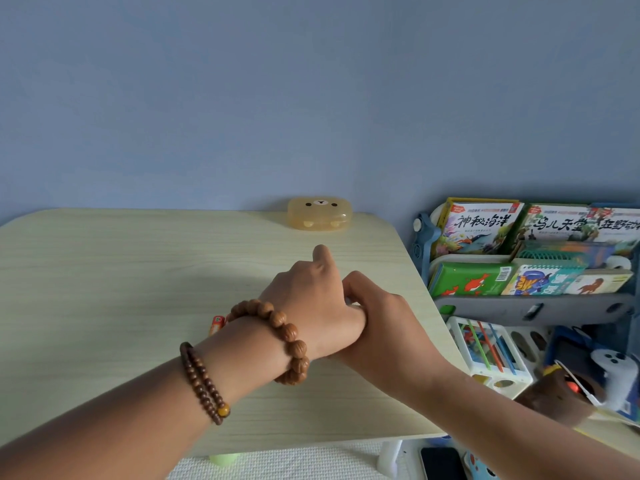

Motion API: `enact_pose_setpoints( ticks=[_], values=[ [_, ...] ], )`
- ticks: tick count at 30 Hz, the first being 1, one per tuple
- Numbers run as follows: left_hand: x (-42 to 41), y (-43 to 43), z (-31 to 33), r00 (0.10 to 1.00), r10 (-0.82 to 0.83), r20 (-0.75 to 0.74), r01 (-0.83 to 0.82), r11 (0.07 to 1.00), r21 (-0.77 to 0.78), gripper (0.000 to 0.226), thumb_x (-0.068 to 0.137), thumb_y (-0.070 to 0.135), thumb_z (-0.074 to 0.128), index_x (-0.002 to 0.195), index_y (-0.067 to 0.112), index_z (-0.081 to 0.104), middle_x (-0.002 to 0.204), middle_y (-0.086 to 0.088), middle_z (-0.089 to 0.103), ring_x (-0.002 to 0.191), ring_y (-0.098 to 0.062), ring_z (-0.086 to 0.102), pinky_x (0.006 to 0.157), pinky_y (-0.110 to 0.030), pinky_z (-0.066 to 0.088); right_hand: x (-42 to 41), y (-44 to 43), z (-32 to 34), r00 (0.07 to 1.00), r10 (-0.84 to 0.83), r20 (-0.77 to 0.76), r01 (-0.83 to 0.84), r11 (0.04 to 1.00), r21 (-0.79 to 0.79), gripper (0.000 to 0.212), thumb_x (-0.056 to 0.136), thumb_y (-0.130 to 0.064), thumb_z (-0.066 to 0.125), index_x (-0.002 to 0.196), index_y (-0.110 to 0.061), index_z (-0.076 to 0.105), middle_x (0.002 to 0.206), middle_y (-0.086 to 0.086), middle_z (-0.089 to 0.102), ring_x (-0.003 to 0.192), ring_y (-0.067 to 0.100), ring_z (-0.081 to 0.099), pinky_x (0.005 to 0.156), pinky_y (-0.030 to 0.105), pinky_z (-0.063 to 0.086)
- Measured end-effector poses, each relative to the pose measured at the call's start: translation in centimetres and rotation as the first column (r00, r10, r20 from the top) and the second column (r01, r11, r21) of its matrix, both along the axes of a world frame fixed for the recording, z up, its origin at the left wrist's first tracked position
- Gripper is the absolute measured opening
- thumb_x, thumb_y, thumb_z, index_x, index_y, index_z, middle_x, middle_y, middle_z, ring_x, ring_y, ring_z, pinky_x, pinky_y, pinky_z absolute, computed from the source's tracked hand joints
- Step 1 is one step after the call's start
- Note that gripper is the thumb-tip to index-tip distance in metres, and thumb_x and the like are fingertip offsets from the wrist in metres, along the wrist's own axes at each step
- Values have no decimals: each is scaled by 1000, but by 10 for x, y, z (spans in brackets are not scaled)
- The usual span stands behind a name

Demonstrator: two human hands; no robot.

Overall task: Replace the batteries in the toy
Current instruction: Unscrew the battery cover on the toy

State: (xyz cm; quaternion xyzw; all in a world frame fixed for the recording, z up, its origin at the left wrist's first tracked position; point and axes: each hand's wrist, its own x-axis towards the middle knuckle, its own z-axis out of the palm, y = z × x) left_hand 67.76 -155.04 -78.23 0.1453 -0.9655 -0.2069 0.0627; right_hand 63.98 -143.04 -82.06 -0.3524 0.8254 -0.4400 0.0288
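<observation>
Fingers [322, 254] of left hand [311, 306] and right hand [384, 320] curled together, what they hold hidden, battery [218, 323] just beside left hand's wrist

I see the table [104, 271] as pale wood-grain board, matt and smooth. The bear-face case [319, 213] looks like translucent amber plastic with a soft gloss. The big-bead bracelet [290, 332] is brown wood, with ridges carved into its beads. The thin bracelet [204, 382] has small dark wooden beads, smooth, and one shiny amber bead. The battery [217, 323] has a glossy orange and green wrapper. The book covers [478, 225] are glossy printed paper. The white mat [294, 462] below looks rough and woven.
</observation>
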Motion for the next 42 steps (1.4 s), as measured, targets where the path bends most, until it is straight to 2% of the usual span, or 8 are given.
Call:
enact_pose_setpoints(
  ticks=[6,11,15,20,24,29,33,42],
  values=[
    [2,-5,3,999,-18,31,16,999,52,31,85,39,58,99,17,41,91,-1,59,83,-24,62,70,-35,51,1,0,0,1000,-11,20,11,1000,0,44,60,-24,92,81,-29,54,58,-20,61,60,-8,59,50,6,38],
    [4,-8,2,999,-30,14,28,993,116,27,84,38,61,94,20,43,87,3,56,75,-14,57,57,-28,39,3,1,-1,999,-15,43,16,1000,-13,41,63,-28,93,90,-19,63,67,-9,69,67,6,63,52,9,41],
    [7,-16,11,998,-54,10,50,971,232,11,88,31,53,92,22,48,86,2,58,73,-14,54,58,-29,36,6,3,3,986,-6,164,12,999,-35,46,60,-30,96,82,-25,57,56,-21,60,49,1,53,47,9,37],
    [22,-26,8,964,-264,23,255,947,198,26,79,46,45,95,26,45,103,7,54,89,-13,52,75,-32,43,2,3,0,990,-38,134,40,999,-14,40,62,-27,92,87,-27,60,60,-23,61,52,2,54,48,9,35],
    [33,-48,-1,893,-426,146,398,898,187,51,83,48,68,111,35,27,136,9,44,112,-16,58,93,-40,51,1,4,-3,994,-42,103,40,999,16,41,66,-32,92,95,-29,62,77,-10,68,57,2,56,50,9,39],
    [30,-60,-15,892,-453,2,448,883,140,47,89,43,70,119,37,35,144,11,42,124,-14,52,100,-34,46,4,5,2,991,-46,122,45,999,14,42,63,-34,93,93,-30,64,69,-13,68,52,2,56,47,8,38],
    [30,-70,-19,894,-415,-168,441,881,171,53,75,54,81,120,51,53,131,22,35,129,-2,40,102,-16,39,5,4,3,988,-66,143,64,998,22,45,58,-42,93,89,-31,62,73,-25,68,51,1,56,46,9,38],
    [46,-106,-4,942,-114,-317,276,801,532,54,53,48,89,101,41,66,108,9,72,102,-9,72,95,-40,57,7,4,4,970,-89,225,87,996,20,49,54,-44,97,90,-29,66,74,-22,71,51,1,55,46,11,42]
  ],
)
